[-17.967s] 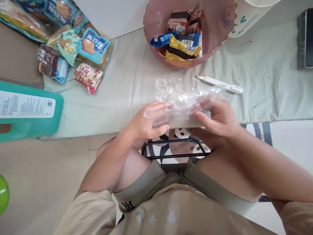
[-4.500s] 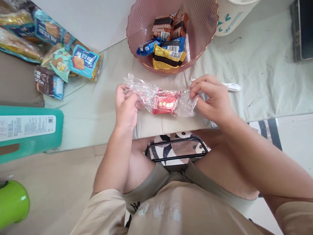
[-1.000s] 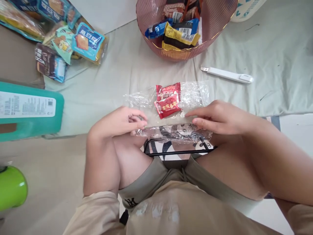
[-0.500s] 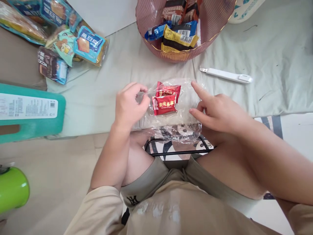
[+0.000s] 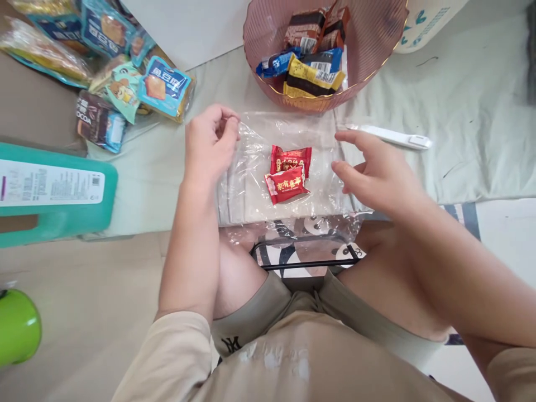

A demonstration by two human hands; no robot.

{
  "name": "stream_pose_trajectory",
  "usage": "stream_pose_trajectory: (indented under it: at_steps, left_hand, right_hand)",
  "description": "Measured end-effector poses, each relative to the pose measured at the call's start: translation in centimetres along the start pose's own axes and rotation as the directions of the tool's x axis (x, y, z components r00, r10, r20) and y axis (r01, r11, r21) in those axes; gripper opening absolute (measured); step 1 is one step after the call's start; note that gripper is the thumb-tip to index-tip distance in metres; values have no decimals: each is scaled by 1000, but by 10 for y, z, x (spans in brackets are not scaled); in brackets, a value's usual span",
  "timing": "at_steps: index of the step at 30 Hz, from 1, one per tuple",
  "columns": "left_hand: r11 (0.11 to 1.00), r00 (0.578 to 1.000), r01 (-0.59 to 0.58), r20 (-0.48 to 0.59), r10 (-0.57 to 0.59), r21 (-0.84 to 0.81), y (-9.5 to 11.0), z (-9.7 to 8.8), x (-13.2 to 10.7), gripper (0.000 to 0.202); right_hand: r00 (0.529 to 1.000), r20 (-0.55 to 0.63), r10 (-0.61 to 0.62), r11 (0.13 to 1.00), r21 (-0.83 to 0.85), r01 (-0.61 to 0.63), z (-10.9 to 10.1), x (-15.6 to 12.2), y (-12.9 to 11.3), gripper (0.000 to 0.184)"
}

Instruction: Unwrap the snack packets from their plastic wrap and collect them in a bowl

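A clear plastic bag [image 5: 251,184] lies spread over the cloth in front of me, its near edge hanging over the table edge. My left hand [image 5: 213,137] pinches the bag's far left corner between thumb and fingers. Two small red wrapped candies rest on the bag, the front candy [image 5: 287,185] overlapping the back candy [image 5: 293,159]. My right hand [image 5: 374,167] is at the bag's right side with thumb and index finger apart, nothing held between them. A white utility knife [image 5: 393,137] lies just beyond that hand, its blade end partly behind the plastic film.
Beyond the bag stands a pink ribbed bowl [image 5: 355,92] with several wrapped snacks. Snack packets [image 5: 165,86] pile up at the far left, near a teal jug [image 5: 75,223]. A white container [image 5: 427,25] stands at the back right. A green bin [image 5: 19,329] is on the floor.
The bag has been spread wider and flatter. My left hand has moved away from me and slightly left with its corner. My right hand has shifted slightly right.
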State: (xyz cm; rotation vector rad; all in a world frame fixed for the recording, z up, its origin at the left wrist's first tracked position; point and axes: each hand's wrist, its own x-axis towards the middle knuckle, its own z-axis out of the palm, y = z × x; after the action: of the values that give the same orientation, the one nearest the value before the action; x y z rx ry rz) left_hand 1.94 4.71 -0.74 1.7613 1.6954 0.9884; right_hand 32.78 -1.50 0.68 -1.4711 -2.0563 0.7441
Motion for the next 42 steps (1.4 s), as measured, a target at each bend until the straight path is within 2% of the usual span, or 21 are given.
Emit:
stream_pose_trajectory:
  at_steps: [3, 6, 8, 10, 11, 12, 13, 14, 15, 18, 20, 23, 26, 29, 35, 38, 40, 42]
  left_hand:
    - [983, 998, 59, -16, -57, 174, -13, 2, 13, 18]
    - [924, 981, 190, -105, -164, 333, -5, -4, 17, 26]
    - [886, 969, 199, -216, -116, 419, 13, -12, 13, 37]
    - [884, 969, 92, -245, 27, 459, 37, -18, 4, 45]
    - [901, 980, -18, -171, 101, 433, 48, -18, -1, 43]
    - [922, 984, -145, -48, 173, 359, 57, -16, -7, 35]
    - [941, 972, -235, 75, 223, 243, 64, -11, -13, 25]
    - [953, 957, -262, 165, 238, 150, 67, -4, -20, 16]
    - [958, 949, -268, 198, 245, 97, 67, 5, -25, 14]
    - [975, 957, -219, 204, 206, 47, 54, 29, -36, 24]
    - [985, 967, -161, 210, 145, 61, 42, 38, -37, 31]
    - [983, 966, -110, 248, 71, 145, 33, 38, -36, 38]
    - [970, 954, -100, 297, 30, 223, 36, 35, -36, 44]
    - [959, 948, -113, 317, 26, 260, 38, 34, -38, 46]
    - [963, 949, -119, 312, 40, 241, 33, 34, -40, 49]
    - [953, 942, -133, 334, 36, 273, 33, 34, -40, 48]
    - [947, 938, -136, 346, 28, 290, 34, 35, -39, 47]
    - [946, 937, -130, 348, 19, 296, 36, 36, -39, 46]
  right_hand:
    - [1000, -6, -3, 986, -165, 2, 0, 1, -7, 46]
    - [995, -81, 50, 956, -286, -72, -4, 2, -24, 36]
    - [996, -81, 31, 955, -291, -53, -5, 4, -38, 33]
    - [998, 18, -64, 967, -244, 66, -2, 9, -49, 32]
    - [989, 82, -123, 967, -214, 138, 2, 12, -54, 34]
    - [975, 137, -175, 961, -191, 199, 7, 15, -57, 38]
    - [961, 179, -211, 953, -182, 243, 13, 18, -58, 45]
    - [951, 207, -228, 945, -190, 267, 19, 20, -59, 51]
    - [947, 225, -227, 938, -210, 275, 25, 22, -58, 56]
    - [952, 237, -194, 926, -275, 257, 37, 24, -53, 60]
    - [955, 235, -179, 925, -292, 245, 39, 23, -50, 57]
    - [957, 238, -167, 931, -282, 233, 39, 21, -47, 53]
    - [961, 238, -144, 931, -296, 213, 37, 22, -47, 64]
    - [958, 250, -140, 922, -320, 218, 33, 23, -48, 72]
    - [959, 256, -121, 958, -223, 180, 20, 16, -49, 66]
    - [978, 158, -136, 987, -65, 148, 4, 13, -48, 54]
    - [990, -9, -139, 990, -15, 139, -11, 20, -47, 49]
    - [974, -192, -117, 991, -85, 102, -27, 36, -47, 48]
